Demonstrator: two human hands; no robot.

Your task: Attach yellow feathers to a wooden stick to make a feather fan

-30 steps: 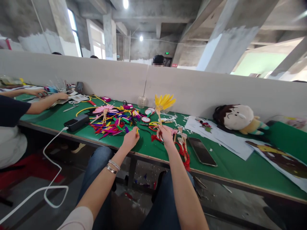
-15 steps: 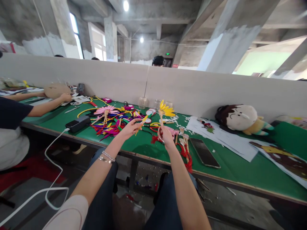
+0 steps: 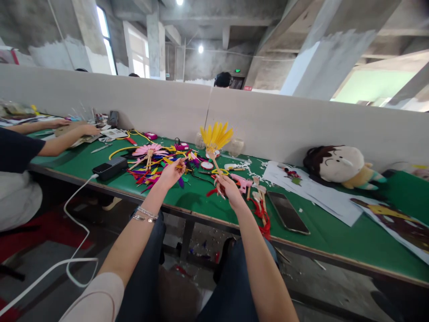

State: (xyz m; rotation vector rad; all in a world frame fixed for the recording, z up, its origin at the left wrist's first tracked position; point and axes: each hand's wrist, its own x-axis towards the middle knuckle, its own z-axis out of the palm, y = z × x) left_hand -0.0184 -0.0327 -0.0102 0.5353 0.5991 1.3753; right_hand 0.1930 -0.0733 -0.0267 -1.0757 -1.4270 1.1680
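Observation:
My right hand (image 3: pixel 228 188) is closed round the wooden stick of a yellow feather fan (image 3: pixel 217 136), held upright above the table with its feathers spread toward me. A thin shiny metal piece shows by the same fingers; its kind is unclear. My left hand (image 3: pixel 173 173) hovers to the left, fingers pinched together; what they hold, if anything, is too small to make out. Beneath and behind it lies a heap of loose coloured feathers (image 3: pixel 147 176). On that heap rests a pink feather fan (image 3: pixel 149 151) with a wooden handle.
Right of my hands lie a pink glue gun (image 3: pixel 241 182), sticks with red tassels (image 3: pixel 263 210), a phone (image 3: pixel 288 212), paper sheets (image 3: pixel 311 192) and a plush doll (image 3: pixel 342 165). A black device (image 3: pixel 110 171) with a white cable sits left. A co-worker's arms (image 3: pixel 63 141) reach in farther left.
The yellow fan has turned from side-on to face me and shifted left. My left hand has drawn back left from the fan; the yellow feather in its fingers no longer shows clearly.

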